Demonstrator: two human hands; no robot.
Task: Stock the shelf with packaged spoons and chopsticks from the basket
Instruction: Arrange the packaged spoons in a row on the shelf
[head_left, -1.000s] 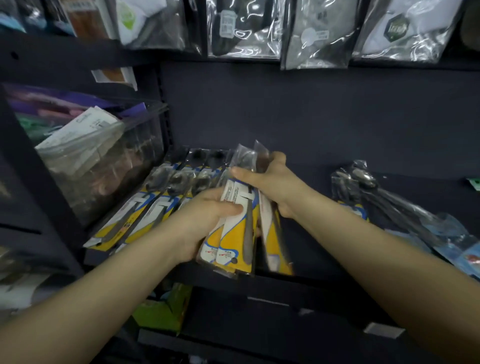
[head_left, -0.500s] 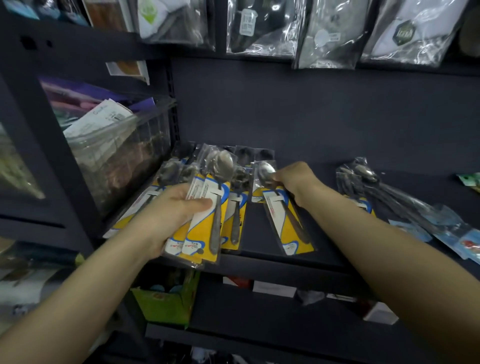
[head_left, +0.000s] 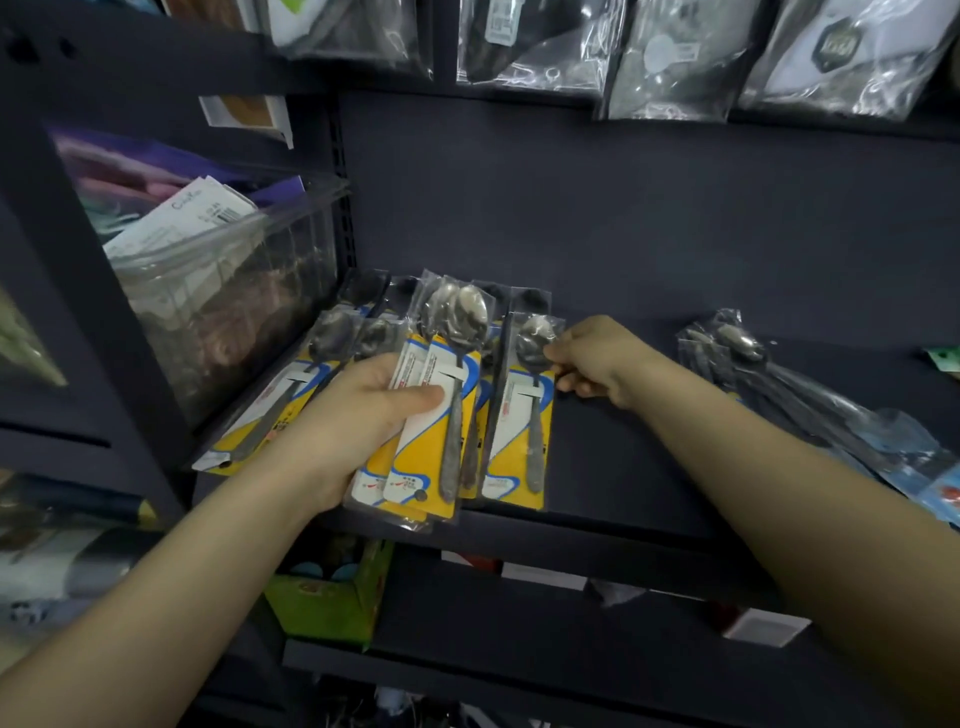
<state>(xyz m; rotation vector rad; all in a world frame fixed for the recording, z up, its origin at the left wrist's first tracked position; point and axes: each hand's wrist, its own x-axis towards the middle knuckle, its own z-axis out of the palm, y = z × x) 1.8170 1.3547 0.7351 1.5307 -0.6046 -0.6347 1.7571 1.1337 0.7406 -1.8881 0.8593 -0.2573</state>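
Observation:
My left hand (head_left: 358, 415) grips a small stack of packaged spoons (head_left: 436, 415) on yellow, white and blue cards, held above the front edge of the dark shelf (head_left: 623, 467). My right hand (head_left: 597, 358) pinches the top of one more spoon pack (head_left: 522, 415), which lies flat on the shelf just right of the stack. Further spoon packs (head_left: 291, 400) lie in a row on the shelf to the left, partly hidden by my left hand. The basket is out of view.
A clear plastic bin (head_left: 223, 291) of papers stands at the shelf's left end. Clear-bagged cutlery (head_left: 789, 384) lies at the right. Plastic-wrapped goods (head_left: 670, 57) hang above. A green box (head_left: 332, 592) sits on the lower shelf.
My right hand has taken one pack from the stack, laid it flat on the shelf and slid it left against the row. My left hand has lowered slightly with the remaining stack.

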